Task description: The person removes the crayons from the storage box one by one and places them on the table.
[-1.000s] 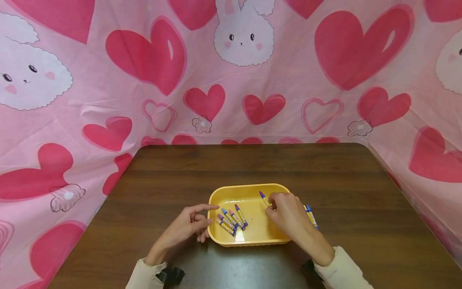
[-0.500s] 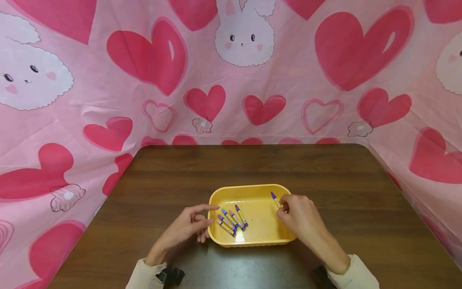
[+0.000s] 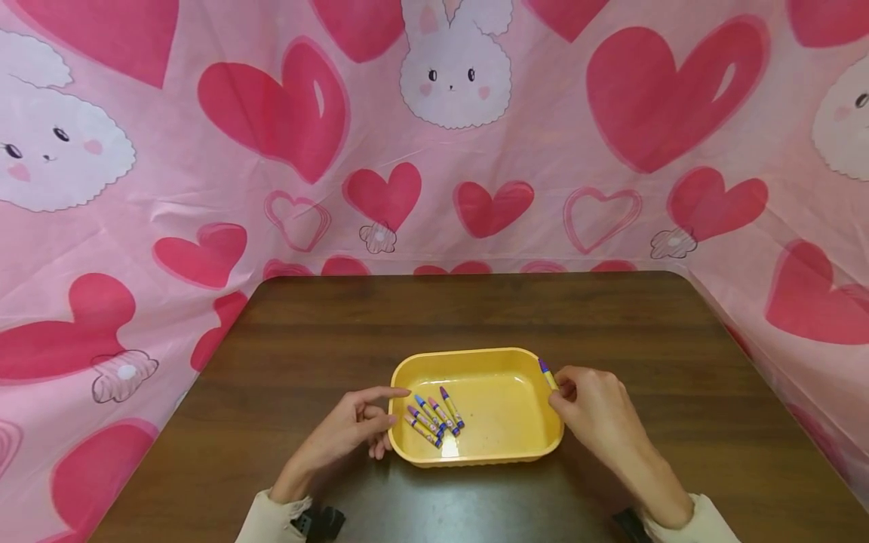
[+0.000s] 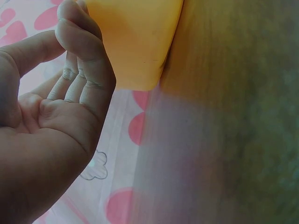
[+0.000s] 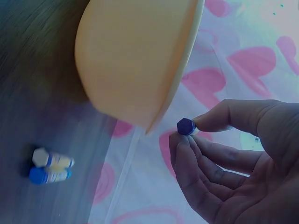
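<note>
A yellow plastic tray (image 3: pixel 505 445) stands on the table, with several crayons (image 3: pixel 433 416) lying side by side in its left part. At its left end my left hand (image 3: pixel 353 422) holds the rim, index finger and thumb over the edge and the other fingers outside. My right hand (image 3: pixel 597 403) pinches one purple-tipped crayon (image 3: pixel 548 373) between thumb and fingers, at the tray's right edge. The right wrist view shows that crayon's dark purple end (image 5: pixel 186 126) toward the camera, beside the tray's wall (image 5: pixel 135 56).
On the table right of the tray lie two more crayons, one white-ended (image 5: pixel 42 157) and one blue-ended (image 5: pixel 38 176); my right hand hides them in the head view. A brown wooden table (image 3: pixel 326 324) reaches back to a pink heart-print cloth (image 3: pixel 516 256).
My right hand has moved right with the crayon, from over the tray's inside to its right edge. My left hand stays at the left rim, and the crayons in the tray have not moved.
</note>
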A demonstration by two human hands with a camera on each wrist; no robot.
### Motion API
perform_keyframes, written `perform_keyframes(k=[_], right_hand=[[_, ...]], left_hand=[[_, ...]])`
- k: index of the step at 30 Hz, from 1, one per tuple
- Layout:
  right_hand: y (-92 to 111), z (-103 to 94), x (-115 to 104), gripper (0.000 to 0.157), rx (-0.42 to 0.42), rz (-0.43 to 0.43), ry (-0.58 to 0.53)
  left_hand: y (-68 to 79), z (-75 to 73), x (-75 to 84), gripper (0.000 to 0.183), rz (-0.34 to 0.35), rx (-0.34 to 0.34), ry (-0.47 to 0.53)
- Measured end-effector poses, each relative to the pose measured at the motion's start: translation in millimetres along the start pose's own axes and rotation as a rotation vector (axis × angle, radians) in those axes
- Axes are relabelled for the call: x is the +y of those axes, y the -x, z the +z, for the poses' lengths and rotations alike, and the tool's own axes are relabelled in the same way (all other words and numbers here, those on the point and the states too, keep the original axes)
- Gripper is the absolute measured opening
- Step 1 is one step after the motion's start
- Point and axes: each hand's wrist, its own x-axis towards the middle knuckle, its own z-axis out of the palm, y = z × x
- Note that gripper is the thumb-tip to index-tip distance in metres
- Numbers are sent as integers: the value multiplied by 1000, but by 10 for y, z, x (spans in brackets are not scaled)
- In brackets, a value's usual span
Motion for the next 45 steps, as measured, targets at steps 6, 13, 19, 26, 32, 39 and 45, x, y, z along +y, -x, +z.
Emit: perform_keyframes(k=[6, 13, 19, 26, 32, 39, 45], right_hand=[[46, -82, 137, 8, 7, 28, -8], [78, -136, 318, 5, 16, 58, 22], [101, -139, 502, 8, -10, 102, 57], [116, -97, 681, 11, -154, 165, 70], [105, -14, 781, 8, -209, 176, 88], [79, 55, 828, 7, -228, 171, 93], [70, 68, 815, 6, -232, 183, 85]], left_hand=[[14, 6, 11, 43, 5, 2, -1], [9, 14, 5, 42, 31, 1, 5], [8, 17, 0, 42, 40, -2, 11], [2, 15, -3, 42, 39, -2, 10], [0, 14, -12, 42, 50, -6, 9], [-8, 10, -11, 41, 41, -6, 7], [-7, 1, -21, 42, 36, -7, 16]])
